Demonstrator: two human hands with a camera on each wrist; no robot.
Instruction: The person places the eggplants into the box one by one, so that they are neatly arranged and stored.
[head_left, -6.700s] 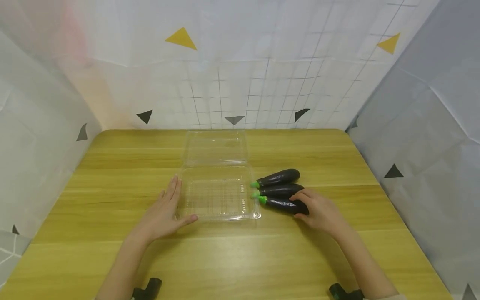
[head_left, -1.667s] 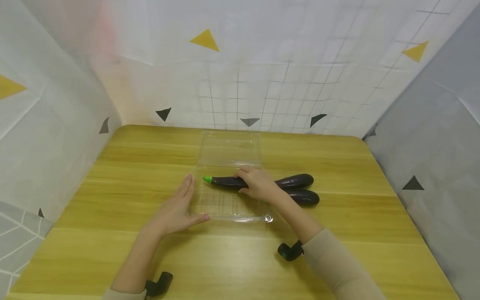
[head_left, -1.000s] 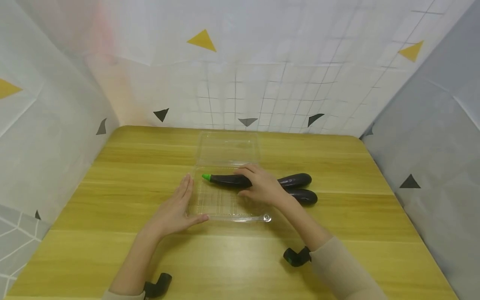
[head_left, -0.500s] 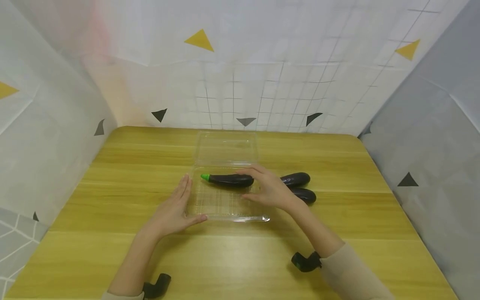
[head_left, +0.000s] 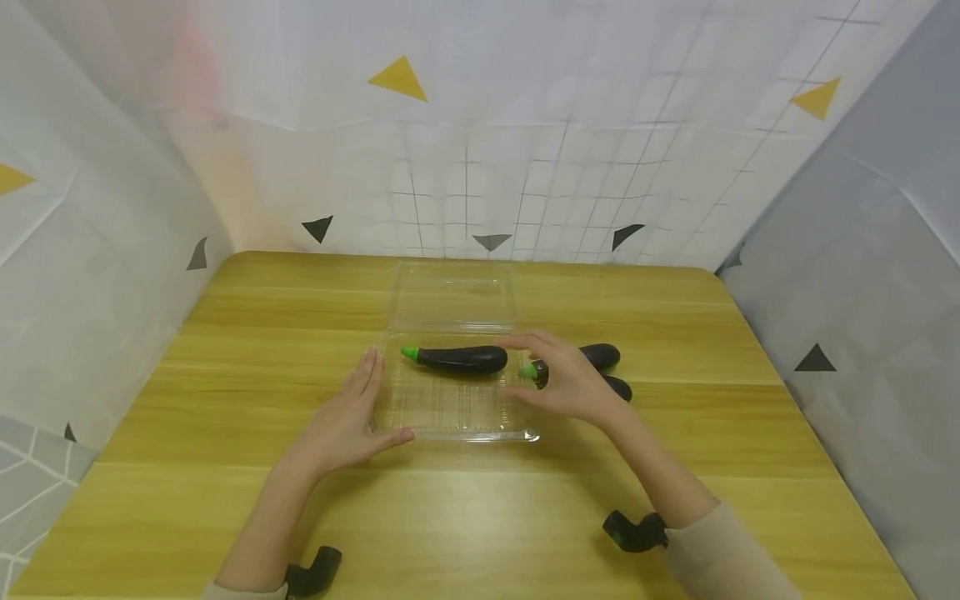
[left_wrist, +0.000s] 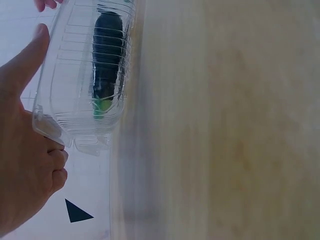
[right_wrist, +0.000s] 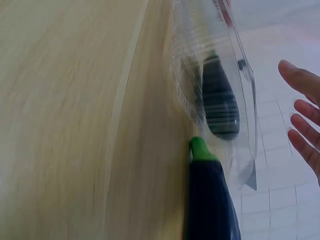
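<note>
A clear plastic clamshell box [head_left: 450, 435] stands with its lid [head_left: 452, 296] laid back. Inside, toward the hinge, lies a dark eggplant [head_left: 461, 360] with a green stem end pointing left. My left hand [head_left: 337, 429] rests against the box's left side, fingers straight and thumb along the front edge. At the box's right side is my right hand [head_left: 566, 379], its fingers and thumb spread with nothing between them. Two more eggplants lie right of the box, a farther one [head_left: 602, 357] and a nearer one [right_wrist: 210, 200], both partly hidden by the right hand in the head view.
The wooden table [head_left: 465, 517] runs back to a white patterned sheet [head_left: 480, 142] behind it. Similar sheets hang at both sides. Black wrist mounts [head_left: 315, 573] stick out beside the forearms.
My right hand carried one eggplant from the right into the box, then let go. It has since drawn back to the right. The left hand stays at the box.
</note>
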